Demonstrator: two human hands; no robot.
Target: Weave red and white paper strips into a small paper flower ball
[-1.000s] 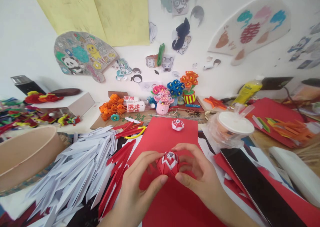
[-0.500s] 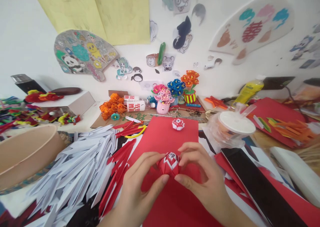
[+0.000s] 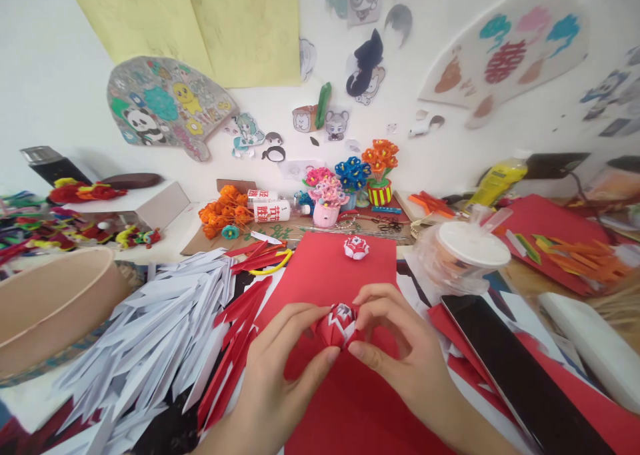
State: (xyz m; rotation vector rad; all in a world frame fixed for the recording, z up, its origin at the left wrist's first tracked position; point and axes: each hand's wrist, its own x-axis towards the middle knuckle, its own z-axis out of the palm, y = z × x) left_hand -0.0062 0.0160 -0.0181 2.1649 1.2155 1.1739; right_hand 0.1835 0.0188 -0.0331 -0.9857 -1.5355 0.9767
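Observation:
Between my two hands is a small round folded-paper ball (image 3: pixel 336 328), red with white zigzag bands and an opening at its top. My left hand (image 3: pixel 285 355) grips its left side, thumb in front and fingers behind. On the right side, my right hand (image 3: pixel 400 348) pinches it with thumb and fingertips. Below them lies a red sheet of paper (image 3: pixel 345 275). A second folded-paper ball (image 3: pixel 356 247), white and red, rests near the sheet's far end.
Folded white paper strips (image 3: pixel 165 321) heap at the left, with red strips (image 3: pixel 235 348) beside them. A tan basin (image 3: pixel 55 295) stands far left. At right lie a black phone (image 3: pixel 520 375) and a lidded white cup (image 3: pixel 470 248). Pipe-cleaner flowers (image 3: pixel 353 175) stand at the back.
The ball has turned and tilted slightly between my fingers, shifting a little left. My right fingertips have moved slightly left with it; both hands keep their hold.

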